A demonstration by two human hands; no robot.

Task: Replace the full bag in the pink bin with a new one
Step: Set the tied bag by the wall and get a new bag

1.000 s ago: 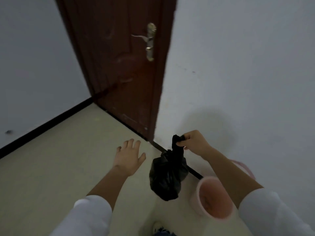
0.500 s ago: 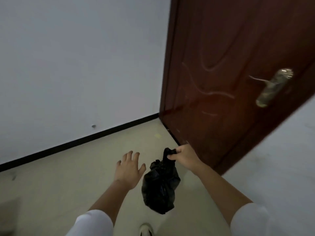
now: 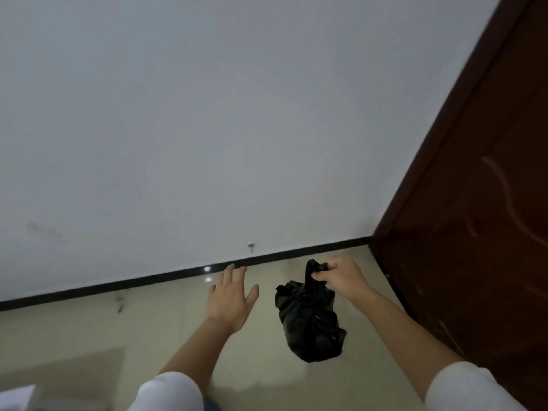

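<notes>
1. Right hand (image 3: 341, 280) clenched on knotted neck of black bag (image 3: 310, 318); bag hangs above floor (image 3: 89, 327), right of centre.
2. Left hand (image 3: 229, 298) released, fingers spread, empty.
3. Bag: crinkled glossy plastic, bulging.

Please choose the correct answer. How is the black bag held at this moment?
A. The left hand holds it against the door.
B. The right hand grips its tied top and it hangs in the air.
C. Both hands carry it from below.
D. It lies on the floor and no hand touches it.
B: the right hand is closed on the knotted top of the black bag, which hangs free above the floor, while the left hand is open and empty beside it.
</notes>
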